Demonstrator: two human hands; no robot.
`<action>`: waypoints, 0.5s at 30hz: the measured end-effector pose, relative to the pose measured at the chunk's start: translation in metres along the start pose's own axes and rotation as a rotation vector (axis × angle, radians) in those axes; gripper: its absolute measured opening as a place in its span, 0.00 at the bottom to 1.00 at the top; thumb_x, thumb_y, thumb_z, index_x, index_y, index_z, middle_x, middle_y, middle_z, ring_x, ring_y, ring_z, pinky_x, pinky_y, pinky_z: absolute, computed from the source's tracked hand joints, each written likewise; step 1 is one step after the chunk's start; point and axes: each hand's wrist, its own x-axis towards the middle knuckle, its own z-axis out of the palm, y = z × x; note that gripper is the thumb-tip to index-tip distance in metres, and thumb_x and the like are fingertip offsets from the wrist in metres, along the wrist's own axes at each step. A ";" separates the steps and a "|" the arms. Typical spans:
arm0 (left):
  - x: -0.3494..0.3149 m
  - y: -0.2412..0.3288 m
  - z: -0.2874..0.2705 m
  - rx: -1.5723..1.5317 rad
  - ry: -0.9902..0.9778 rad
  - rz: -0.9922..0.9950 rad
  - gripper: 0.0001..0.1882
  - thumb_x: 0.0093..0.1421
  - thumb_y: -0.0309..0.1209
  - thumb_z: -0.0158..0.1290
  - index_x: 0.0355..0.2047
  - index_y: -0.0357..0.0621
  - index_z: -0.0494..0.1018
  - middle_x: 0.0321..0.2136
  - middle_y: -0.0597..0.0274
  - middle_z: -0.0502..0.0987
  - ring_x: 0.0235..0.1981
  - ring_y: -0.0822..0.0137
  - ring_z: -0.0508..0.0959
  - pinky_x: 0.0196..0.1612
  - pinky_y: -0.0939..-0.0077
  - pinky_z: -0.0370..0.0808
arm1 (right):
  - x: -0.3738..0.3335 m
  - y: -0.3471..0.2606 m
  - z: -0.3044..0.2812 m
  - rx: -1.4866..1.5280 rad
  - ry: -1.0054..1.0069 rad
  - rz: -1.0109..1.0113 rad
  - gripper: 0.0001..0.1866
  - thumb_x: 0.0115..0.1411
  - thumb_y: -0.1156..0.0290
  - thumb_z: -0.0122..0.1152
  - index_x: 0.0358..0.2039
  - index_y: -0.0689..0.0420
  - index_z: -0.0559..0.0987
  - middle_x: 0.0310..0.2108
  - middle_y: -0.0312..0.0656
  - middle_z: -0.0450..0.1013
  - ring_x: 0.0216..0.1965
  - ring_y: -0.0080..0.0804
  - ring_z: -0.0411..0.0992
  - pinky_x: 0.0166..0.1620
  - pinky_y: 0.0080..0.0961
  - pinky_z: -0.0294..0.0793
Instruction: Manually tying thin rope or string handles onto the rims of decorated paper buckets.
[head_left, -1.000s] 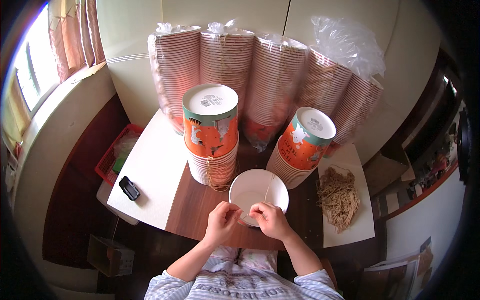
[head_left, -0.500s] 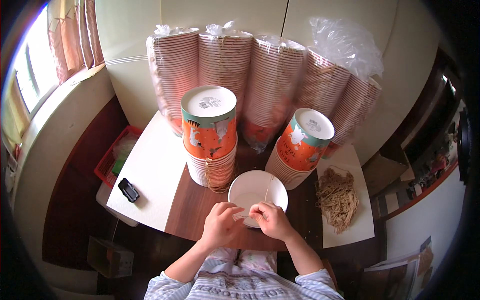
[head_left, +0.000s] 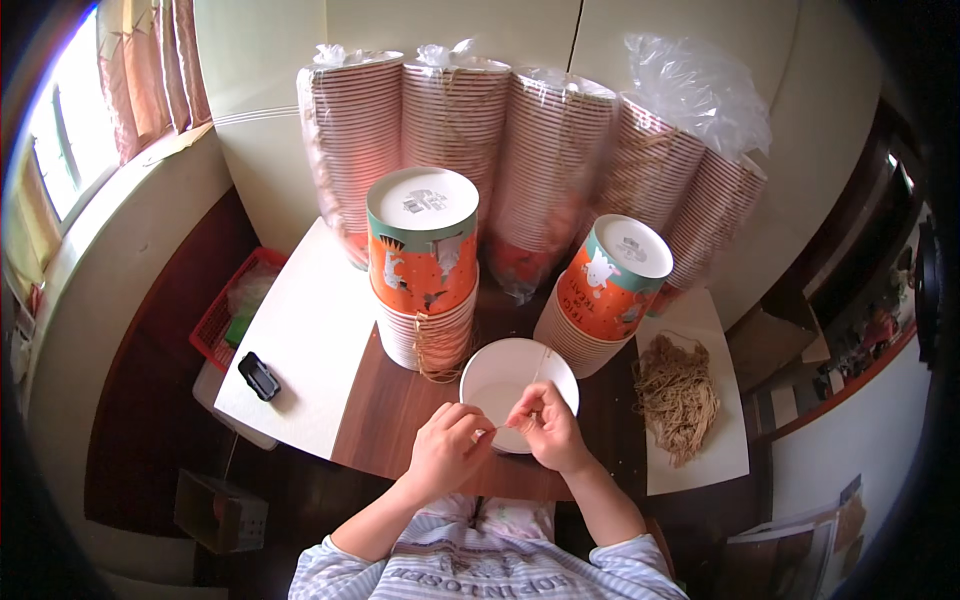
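In front of me stands a white paper bucket [head_left: 492, 378], its open mouth facing up. A thin tan string [head_left: 542, 366] runs from its far right rim down to my hands. My left hand [head_left: 448, 446] is closed at the bucket's near left edge, thumb and fingers pinching the string's end. My right hand [head_left: 550, 430] pinches the string too, over the near right rim, with its fingers raised. A short piece of the string spans the gap between both hands. The fingers partly hide it.
Beyond the bucket stand two upside-down stacks of orange-and-teal printed buckets [head_left: 422, 262] [head_left: 610, 285]. Tan strings [head_left: 440, 345] hang on the left stack. Tall bagged bucket stacks [head_left: 555, 150] line the back. A pile of string [head_left: 678, 400] lies right, a black plastic case [head_left: 259, 377] left.
My right hand has risen slightly and moved right, its fingers lifting. My left hand has shifted a little to the right and closed more tightly.
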 end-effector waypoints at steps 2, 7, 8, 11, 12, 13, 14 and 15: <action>-0.004 -0.005 0.001 0.011 0.018 0.012 0.05 0.44 0.25 0.57 0.23 0.43 0.71 0.25 0.64 0.71 0.27 0.64 0.72 0.29 0.73 0.71 | 0.002 -0.005 -0.004 0.158 0.059 -0.017 0.11 0.55 0.79 0.54 0.33 0.56 0.62 0.26 0.35 0.67 0.29 0.19 0.67 0.37 0.15 0.67; -0.024 -0.018 0.007 0.018 0.089 0.017 0.06 0.43 0.24 0.58 0.23 0.43 0.72 0.25 0.62 0.72 0.27 0.63 0.72 0.28 0.73 0.71 | -0.002 -0.019 -0.015 0.137 0.095 -0.053 0.09 0.55 0.78 0.54 0.33 0.56 0.63 0.26 0.34 0.67 0.29 0.18 0.67 0.38 0.14 0.67; -0.028 -0.019 0.010 -0.021 0.115 -0.003 0.07 0.42 0.24 0.58 0.24 0.42 0.73 0.25 0.61 0.72 0.27 0.63 0.73 0.27 0.73 0.71 | -0.005 -0.020 -0.015 0.114 0.084 -0.065 0.08 0.56 0.78 0.53 0.32 0.57 0.64 0.27 0.34 0.67 0.30 0.18 0.66 0.38 0.14 0.67; -0.040 -0.025 0.019 -0.093 0.174 -0.035 0.09 0.42 0.22 0.59 0.26 0.42 0.74 0.25 0.60 0.72 0.25 0.64 0.73 0.25 0.74 0.71 | -0.022 -0.021 -0.012 -0.202 -0.004 -0.040 0.06 0.53 0.76 0.55 0.31 0.59 0.69 0.25 0.35 0.67 0.29 0.20 0.67 0.32 0.17 0.69; -0.045 -0.028 0.021 -0.128 0.206 -0.043 0.09 0.42 0.21 0.59 0.27 0.41 0.74 0.25 0.60 0.72 0.23 0.65 0.73 0.24 0.75 0.71 | -0.027 -0.028 -0.006 -0.363 -0.046 -0.054 0.06 0.51 0.76 0.56 0.30 0.59 0.71 0.23 0.37 0.68 0.27 0.23 0.68 0.29 0.19 0.69; -0.049 -0.030 0.023 -0.129 0.204 -0.047 0.09 0.42 0.21 0.59 0.27 0.41 0.74 0.25 0.60 0.72 0.23 0.65 0.73 0.24 0.75 0.71 | -0.031 -0.035 0.002 -0.444 -0.090 -0.048 0.07 0.50 0.75 0.57 0.31 0.58 0.71 0.22 0.38 0.68 0.27 0.28 0.69 0.30 0.23 0.69; -0.055 -0.032 0.024 -0.168 0.226 -0.063 0.09 0.42 0.20 0.58 0.27 0.41 0.74 0.25 0.60 0.72 0.22 0.67 0.73 0.22 0.77 0.71 | -0.035 -0.037 0.005 -0.618 -0.204 -0.131 0.09 0.49 0.74 0.59 0.32 0.57 0.72 0.23 0.37 0.68 0.27 0.31 0.69 0.33 0.27 0.68; -0.059 -0.034 0.025 -0.207 0.248 -0.081 0.10 0.43 0.19 0.58 0.27 0.41 0.74 0.26 0.60 0.72 0.21 0.69 0.73 0.21 0.80 0.70 | -0.038 -0.036 0.011 -0.666 -0.294 -0.202 0.11 0.48 0.72 0.60 0.34 0.56 0.71 0.24 0.37 0.68 0.27 0.32 0.69 0.35 0.29 0.66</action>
